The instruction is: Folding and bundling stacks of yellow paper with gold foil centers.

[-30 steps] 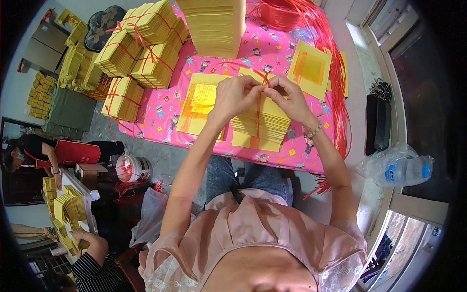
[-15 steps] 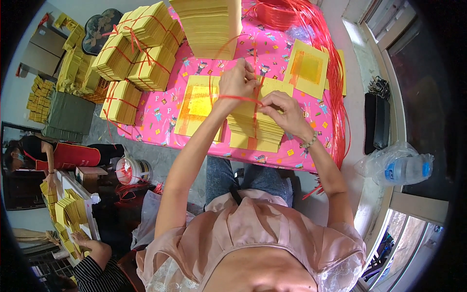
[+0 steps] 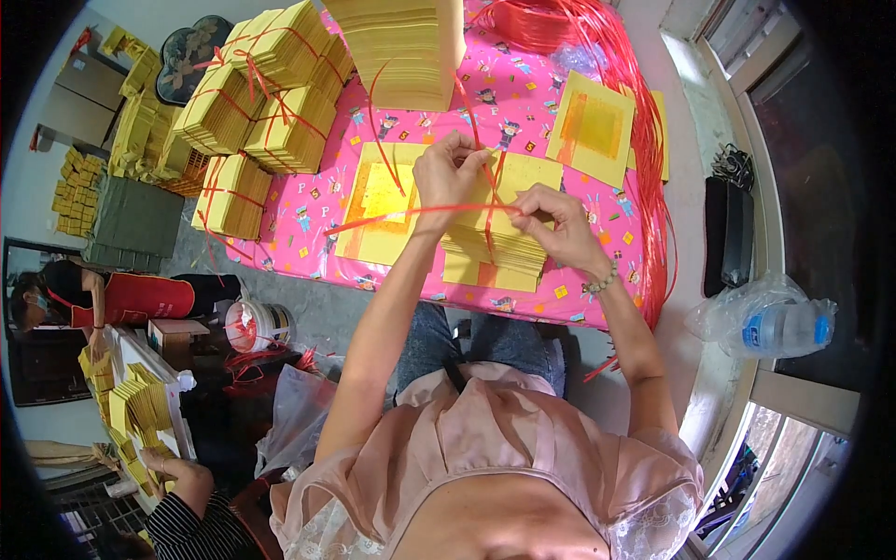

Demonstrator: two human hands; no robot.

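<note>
A stack of yellow paper [image 3: 499,252] stands at the table's near edge, with red plastic ribbon [image 3: 411,213] running over its top. My left hand [image 3: 450,170] is closed in a pinch on the ribbon above the stack; one strand rises from it toward the far side. Just to the right, my right hand [image 3: 553,224] pinches another part of the same ribbon, whose long end stretches left across my left wrist. Loose yellow sheets with an orange-gold square [image 3: 385,201] lie left of the stack, partly hidden by my left arm.
Tied yellow paper bundles [image 3: 289,121] are piled at the table's left. A tall paper stack [image 3: 401,56] stands at the back. More sheets [image 3: 590,131] and hanging red ribbon strands [image 3: 653,205] are at right. A bagged water bottle [image 3: 789,327] is right; co-workers handle yellow paper [image 3: 140,401] at left.
The long ribbon end now sweeps left past my left wrist. The looped strand near my left hand has opened out, and my right hand has shifted slightly right and down.
</note>
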